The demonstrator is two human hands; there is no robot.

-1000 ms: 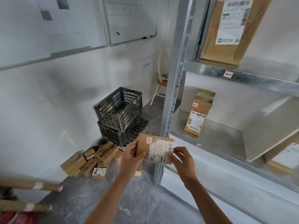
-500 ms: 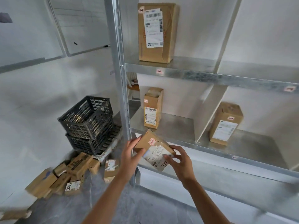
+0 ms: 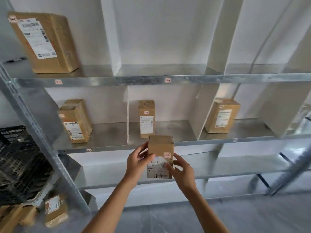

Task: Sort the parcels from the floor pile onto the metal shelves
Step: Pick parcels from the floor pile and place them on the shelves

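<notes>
parcel (image 3: 160,148) held upright in air, at front edge of middle shelf (image 3: 210,142), label toward person, likely to match bay tag. left hand (image 3: 138,163) and right hand (image 3: 180,167) both pinch its sides.

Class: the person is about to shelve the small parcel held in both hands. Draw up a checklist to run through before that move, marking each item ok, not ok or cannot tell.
1. Grip: left hand and right hand both hold the small parcel upright: ok.
2. Its red sticker can be read: cannot tell, blurred.
3. Shelf tag can be read for matching: cannot tell, blurred.
4. Free room in the middle bay beside the standing parcel: ok.
5. Nothing between the small parcel and that bay's front edge: ok, as far as the view shows.
</notes>
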